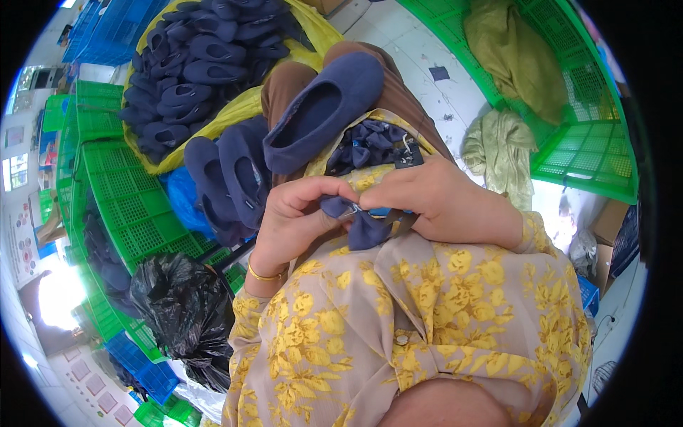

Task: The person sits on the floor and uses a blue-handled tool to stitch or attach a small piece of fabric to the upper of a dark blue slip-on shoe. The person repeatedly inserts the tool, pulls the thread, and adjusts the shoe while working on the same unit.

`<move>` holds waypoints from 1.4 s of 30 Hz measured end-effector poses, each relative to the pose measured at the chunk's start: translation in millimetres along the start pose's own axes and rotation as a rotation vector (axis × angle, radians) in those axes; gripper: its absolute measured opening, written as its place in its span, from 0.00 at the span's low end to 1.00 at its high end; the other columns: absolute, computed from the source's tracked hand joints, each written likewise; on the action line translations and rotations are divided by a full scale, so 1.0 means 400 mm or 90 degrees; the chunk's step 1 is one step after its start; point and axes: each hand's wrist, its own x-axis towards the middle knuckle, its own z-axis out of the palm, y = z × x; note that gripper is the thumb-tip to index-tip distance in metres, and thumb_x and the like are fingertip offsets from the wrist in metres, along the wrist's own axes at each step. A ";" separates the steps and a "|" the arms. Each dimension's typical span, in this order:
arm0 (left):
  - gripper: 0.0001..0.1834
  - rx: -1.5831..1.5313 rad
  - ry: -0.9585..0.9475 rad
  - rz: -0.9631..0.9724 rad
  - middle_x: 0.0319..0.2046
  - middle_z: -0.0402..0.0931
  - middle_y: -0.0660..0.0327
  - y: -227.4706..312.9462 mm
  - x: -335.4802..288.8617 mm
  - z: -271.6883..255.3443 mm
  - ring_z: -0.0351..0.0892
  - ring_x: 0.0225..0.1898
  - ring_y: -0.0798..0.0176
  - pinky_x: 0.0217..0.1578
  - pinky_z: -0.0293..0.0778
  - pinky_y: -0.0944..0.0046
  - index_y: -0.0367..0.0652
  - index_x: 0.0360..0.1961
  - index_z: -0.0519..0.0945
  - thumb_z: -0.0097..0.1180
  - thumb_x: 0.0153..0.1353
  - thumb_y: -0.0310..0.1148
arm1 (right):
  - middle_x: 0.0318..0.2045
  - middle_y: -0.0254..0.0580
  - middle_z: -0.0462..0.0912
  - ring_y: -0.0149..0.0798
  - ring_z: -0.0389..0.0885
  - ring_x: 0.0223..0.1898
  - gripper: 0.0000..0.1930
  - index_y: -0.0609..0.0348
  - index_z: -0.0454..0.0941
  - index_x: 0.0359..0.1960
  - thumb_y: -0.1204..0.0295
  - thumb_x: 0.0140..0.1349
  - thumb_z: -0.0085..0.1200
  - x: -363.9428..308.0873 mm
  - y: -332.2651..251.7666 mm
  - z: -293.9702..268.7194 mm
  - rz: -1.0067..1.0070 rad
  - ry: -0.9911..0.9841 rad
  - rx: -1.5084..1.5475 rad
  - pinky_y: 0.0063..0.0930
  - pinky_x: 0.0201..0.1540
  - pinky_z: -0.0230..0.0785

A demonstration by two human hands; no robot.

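Observation:
Over my lap, my left hand (295, 222) pinches a navy fabric bow (368, 232) between thumb and fingers. My right hand (448, 203) meets it at the bow's centre, its fingertips pressed together. A small pale or shiny bit shows between the fingertips, too small to name. On my brown-trousered knees, just beyond the hands, rests a navy slipper (327, 107) with its opening up. More loose navy bows (370, 142) lie in a yellow-patterned cloth on my lap, close to my right hand. Beside my left leg several navy slippers (242, 171) are stacked.
A yellow sack (313, 28) full of navy slippers (206, 50) stands ahead on the left. Green crates (121, 206) and a black plastic bag (181, 306) are at my left. At far right, a large green crate (583, 156) holds olive cloth (516, 57); paler cloth (501, 146) hangs beside it.

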 end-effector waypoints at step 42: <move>0.08 -0.104 -0.016 -0.061 0.33 0.81 0.62 -0.002 0.013 0.009 0.80 0.34 0.72 0.38 0.77 0.73 0.35 0.44 0.80 0.59 0.63 0.23 | 0.37 0.45 0.84 0.48 0.84 0.39 0.19 0.59 0.78 0.45 0.86 0.50 0.50 -0.008 0.053 0.002 0.028 -0.001 0.111 0.32 0.39 0.75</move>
